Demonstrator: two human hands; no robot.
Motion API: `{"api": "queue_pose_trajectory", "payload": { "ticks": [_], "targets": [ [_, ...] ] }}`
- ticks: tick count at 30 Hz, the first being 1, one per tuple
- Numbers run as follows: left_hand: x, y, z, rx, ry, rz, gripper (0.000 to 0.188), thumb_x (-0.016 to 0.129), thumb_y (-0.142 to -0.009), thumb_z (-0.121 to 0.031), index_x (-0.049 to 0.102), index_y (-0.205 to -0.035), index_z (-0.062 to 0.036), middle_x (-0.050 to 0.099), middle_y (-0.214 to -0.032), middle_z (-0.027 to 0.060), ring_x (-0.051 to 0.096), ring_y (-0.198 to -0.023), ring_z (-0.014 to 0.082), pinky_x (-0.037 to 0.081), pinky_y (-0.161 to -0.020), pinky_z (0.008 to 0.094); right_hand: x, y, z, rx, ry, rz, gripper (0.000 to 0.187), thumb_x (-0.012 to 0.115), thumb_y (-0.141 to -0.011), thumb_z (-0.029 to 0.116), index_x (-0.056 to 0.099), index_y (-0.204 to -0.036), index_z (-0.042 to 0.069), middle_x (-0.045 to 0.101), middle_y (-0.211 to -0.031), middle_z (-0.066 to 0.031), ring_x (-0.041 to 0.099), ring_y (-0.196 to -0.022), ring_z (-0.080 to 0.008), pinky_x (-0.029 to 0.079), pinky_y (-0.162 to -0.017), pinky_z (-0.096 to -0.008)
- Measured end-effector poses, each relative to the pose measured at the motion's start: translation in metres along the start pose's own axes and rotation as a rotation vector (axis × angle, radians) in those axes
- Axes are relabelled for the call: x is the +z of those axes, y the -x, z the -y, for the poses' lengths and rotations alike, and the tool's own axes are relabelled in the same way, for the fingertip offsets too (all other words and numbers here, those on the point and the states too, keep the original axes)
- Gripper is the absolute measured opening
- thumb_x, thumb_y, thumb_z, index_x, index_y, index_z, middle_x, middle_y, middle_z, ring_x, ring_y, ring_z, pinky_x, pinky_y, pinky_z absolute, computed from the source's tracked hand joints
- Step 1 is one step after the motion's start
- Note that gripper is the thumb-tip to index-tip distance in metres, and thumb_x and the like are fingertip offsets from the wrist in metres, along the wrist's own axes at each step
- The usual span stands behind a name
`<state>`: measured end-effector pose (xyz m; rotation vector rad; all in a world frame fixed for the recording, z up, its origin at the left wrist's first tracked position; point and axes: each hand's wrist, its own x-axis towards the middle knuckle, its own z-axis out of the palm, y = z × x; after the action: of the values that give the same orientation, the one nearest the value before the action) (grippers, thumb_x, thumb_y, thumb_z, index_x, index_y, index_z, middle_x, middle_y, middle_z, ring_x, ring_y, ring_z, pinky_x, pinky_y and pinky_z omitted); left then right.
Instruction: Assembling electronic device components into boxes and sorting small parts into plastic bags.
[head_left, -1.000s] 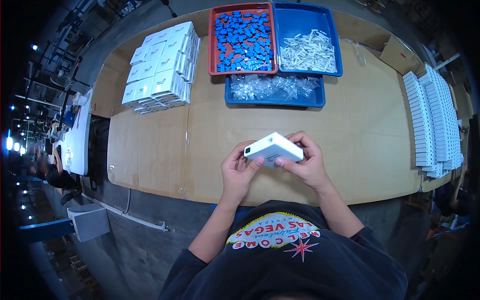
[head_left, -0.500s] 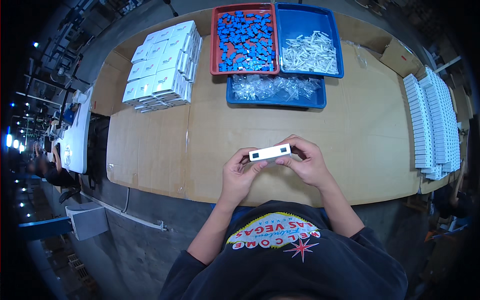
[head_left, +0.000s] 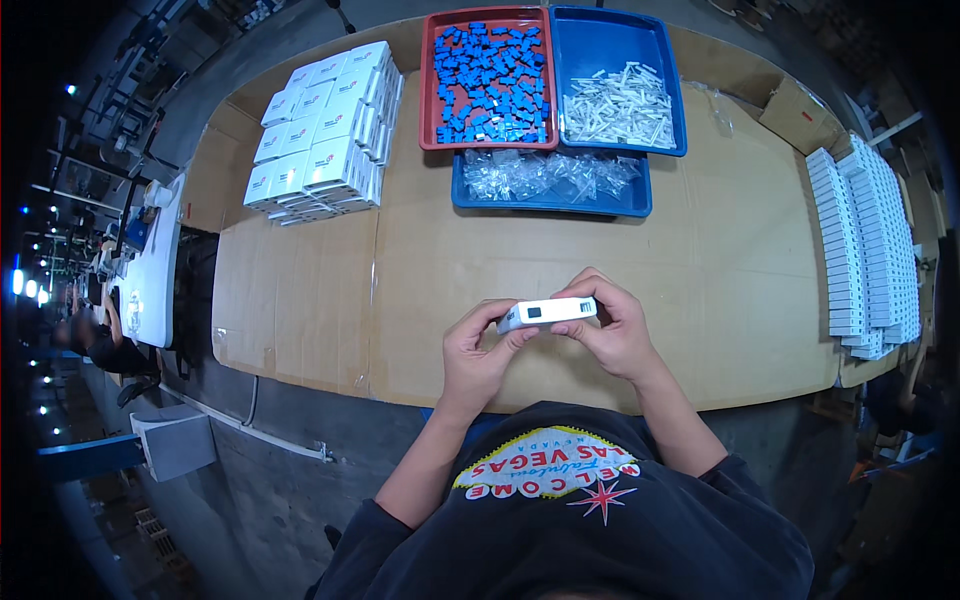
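Note:
Between my two hands, above the near part of the cardboard-covered table (head_left: 470,260), I hold a small flat white box (head_left: 556,313) with its narrow side facing up. Two square openings show in that side: the left one is dark, the right one looks pale inside. My left hand (head_left: 480,345) grips the left end, thumb on the near face. My right hand (head_left: 612,325) pinches the right end between thumb and fingers. The far face of the box is hidden.
At the back stand a red tray (head_left: 427,95) of blue clips, a blue tray (head_left: 610,35) of white sticks and another blue tray (head_left: 550,204) of clear bags. White boxes are stacked at the back left (head_left: 310,145) and the far right (head_left: 865,245).
The white box has turned in my hands, so its left end shows and its right opening now looks pale instead of dark. Both hands keep their grip.

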<state>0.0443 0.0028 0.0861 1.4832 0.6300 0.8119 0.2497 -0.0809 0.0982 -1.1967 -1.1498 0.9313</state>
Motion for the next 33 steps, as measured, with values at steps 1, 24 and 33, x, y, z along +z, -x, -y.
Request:
{"api": "queue_pose_trajectory", "payload": {
  "ticks": [1, 24, 33],
  "targets": [
    [0.004, 0.0, 0.0, 0.011, 0.022, -0.05, 0.038, 0.08, -0.091, 0.003, 0.065, -0.126, 0.0059, 0.071, -0.116, 0.0109, 0.066, -0.113, 0.017, 0.053, -0.101, 0.0307, 0.001, -0.001, -0.001, 0.027, -0.048, -0.004, 0.031, 0.084, -0.088, 0.003, 0.07, -0.116, 0.001, 0.067, -0.111, -0.0065, 0.064, -0.106, -0.0158, 0.051, -0.092, -0.03],
    [0.022, -0.009, -0.016, -0.065, 0.357, -0.116, 0.036, 0.076, -0.095, 0.002, 0.062, -0.129, 0.0049, 0.07, -0.119, 0.0109, 0.067, -0.112, 0.0158, 0.054, -0.102, 0.0304, 0.002, -0.005, 0.017, 0.072, -0.372, -0.107, 0.031, 0.08, -0.091, 0.001, 0.069, -0.121, -0.001, 0.07, -0.112, -0.0055, 0.067, -0.106, -0.0148, 0.054, -0.093, -0.0313],
    [0.0, -0.008, 0.0, -0.129, 0.136, 0.033, 0.038, 0.077, -0.093, 0.005, 0.062, -0.128, 0.0057, 0.07, -0.122, 0.0106, 0.066, -0.118, 0.0175, 0.053, -0.104, 0.0312, -0.013, -0.005, 0.015, 0.077, 0.001, 0.031, 0.033, 0.081, -0.09, -0.001, 0.069, -0.121, -0.001, 0.073, -0.119, -0.01, 0.069, -0.111, -0.0161, 0.054, -0.099, -0.033]
  ]
}}
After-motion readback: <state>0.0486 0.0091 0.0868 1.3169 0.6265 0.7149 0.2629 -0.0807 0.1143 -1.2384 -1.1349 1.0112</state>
